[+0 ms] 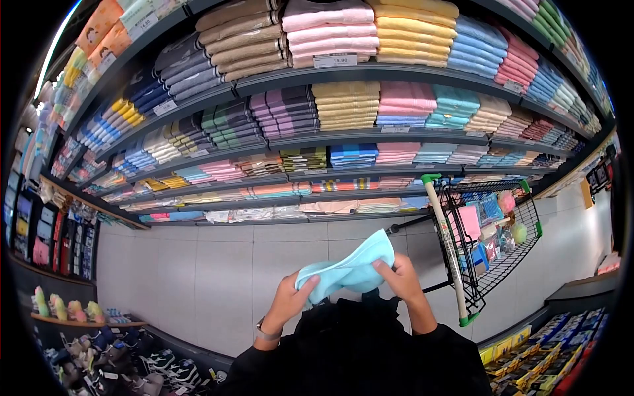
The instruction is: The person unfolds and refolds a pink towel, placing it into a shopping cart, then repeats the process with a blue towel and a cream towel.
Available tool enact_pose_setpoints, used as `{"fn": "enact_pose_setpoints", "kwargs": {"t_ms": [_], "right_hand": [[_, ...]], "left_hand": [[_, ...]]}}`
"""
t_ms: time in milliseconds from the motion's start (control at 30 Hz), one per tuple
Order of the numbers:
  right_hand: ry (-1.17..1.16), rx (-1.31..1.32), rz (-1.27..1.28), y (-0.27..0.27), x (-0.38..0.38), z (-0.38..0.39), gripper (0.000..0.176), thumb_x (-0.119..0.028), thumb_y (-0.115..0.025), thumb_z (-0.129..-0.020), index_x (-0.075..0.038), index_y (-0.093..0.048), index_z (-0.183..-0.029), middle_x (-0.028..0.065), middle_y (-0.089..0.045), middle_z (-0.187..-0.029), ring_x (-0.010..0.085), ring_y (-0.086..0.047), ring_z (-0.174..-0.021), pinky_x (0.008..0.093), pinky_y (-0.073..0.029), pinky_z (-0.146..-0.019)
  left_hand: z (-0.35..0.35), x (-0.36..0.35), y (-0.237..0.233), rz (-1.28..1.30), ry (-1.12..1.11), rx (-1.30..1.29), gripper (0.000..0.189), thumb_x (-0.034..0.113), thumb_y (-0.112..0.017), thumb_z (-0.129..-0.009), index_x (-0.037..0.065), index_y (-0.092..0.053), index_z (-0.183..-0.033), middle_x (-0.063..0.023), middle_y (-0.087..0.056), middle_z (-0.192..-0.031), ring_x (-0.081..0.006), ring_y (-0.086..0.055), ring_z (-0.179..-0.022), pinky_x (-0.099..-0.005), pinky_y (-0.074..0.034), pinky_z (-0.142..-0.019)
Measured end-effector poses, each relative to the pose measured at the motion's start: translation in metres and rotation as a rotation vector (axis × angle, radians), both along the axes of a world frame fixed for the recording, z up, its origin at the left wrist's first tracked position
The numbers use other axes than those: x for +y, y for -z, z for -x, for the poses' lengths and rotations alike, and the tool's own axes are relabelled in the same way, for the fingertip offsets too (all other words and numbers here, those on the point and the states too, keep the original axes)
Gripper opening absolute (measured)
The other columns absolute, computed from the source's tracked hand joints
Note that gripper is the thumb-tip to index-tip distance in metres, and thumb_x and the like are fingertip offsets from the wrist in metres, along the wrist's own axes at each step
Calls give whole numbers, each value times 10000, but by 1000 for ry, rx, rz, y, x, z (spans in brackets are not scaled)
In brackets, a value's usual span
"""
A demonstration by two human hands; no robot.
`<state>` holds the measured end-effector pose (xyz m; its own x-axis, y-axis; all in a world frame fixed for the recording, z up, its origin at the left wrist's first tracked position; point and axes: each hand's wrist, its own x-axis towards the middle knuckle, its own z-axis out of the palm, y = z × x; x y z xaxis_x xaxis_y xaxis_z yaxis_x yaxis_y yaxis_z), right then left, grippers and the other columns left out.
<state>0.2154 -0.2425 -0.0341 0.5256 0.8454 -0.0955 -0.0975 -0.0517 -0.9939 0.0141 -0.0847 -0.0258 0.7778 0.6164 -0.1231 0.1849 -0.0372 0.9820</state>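
A light turquoise towel point(350, 265), partly folded, hangs between my two hands in front of my body. My left hand point(290, 295) grips its left end, thumb on top and fingers underneath. At the other end, my right hand point(401, 277) pinches the cloth with its thumb pressed on the upper side. The fingers of both hands are partly hidden behind the fabric. One corner of the towel points up and away from me. To the right stands a shopping cart point(449, 254) with a green-tipped handle, close to my right hand but apart from it.
Shelves point(310, 79) of folded towels in many colours span the view ahead. Packaged goods point(492, 231) lie in the cart. Shoes point(165, 369) fill a display at lower left, and boxed goods point(548, 353) stand at lower right. Grey tile floor point(224, 264) lies between the displays.
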Motion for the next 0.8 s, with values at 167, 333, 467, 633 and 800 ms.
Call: {"fn": "enact_pose_setpoints", "kwargs": {"t_ms": [167,333,467,633,800], "right_hand": [[-95,19,47,-9,3,8,235,-185,-588,-921,35,-633,-992,53,-647,-860,109,-565,-783,272,-471,-708],[-51,8,27,-9,4,9,212,-151,-565,-919,33,-639,-997,70,-655,-906,128,-580,-803,270,-473,-725],[3,2,-65,-5,3,2,192,-90,-543,-901,38,-637,-1007,78,-662,-943,135,-591,-842,262,-468,-756],[-6,-39,-101,-12,1,-2,186,-45,-522,-887,43,-635,-1006,92,-662,-957,148,-598,-868,264,-463,-784],[-6,-64,-103,-12,1,-2,180,-31,-513,-888,50,-632,-996,99,-662,-949,157,-601,-865,267,-464,-788]], "left_hand": [[5,-5,-4,69,41,0,274,180,-569,-938,-34,-630,-1097,-54,-655,-848,-98,-575,-755,-243,-464,-685],[5,-7,-11,33,39,-6,239,176,-592,-925,-31,-640,-1034,-44,-639,-794,-90,-556,-701,-240,-450,-632],[12,-2,1,-39,70,40,188,162,-631,-896,-24,-625,-924,-52,-601,-722,-93,-528,-649,-246,-425,-589],[15,0,-1,-88,89,103,186,161,-653,-880,-19,-605,-874,-62,-584,-706,-99,-520,-630,-248,-417,-575],[17,1,0,-76,64,92,168,140,-659,-872,-14,-601,-907,-53,-584,-730,-93,-522,-634,-246,-420,-567]]}}
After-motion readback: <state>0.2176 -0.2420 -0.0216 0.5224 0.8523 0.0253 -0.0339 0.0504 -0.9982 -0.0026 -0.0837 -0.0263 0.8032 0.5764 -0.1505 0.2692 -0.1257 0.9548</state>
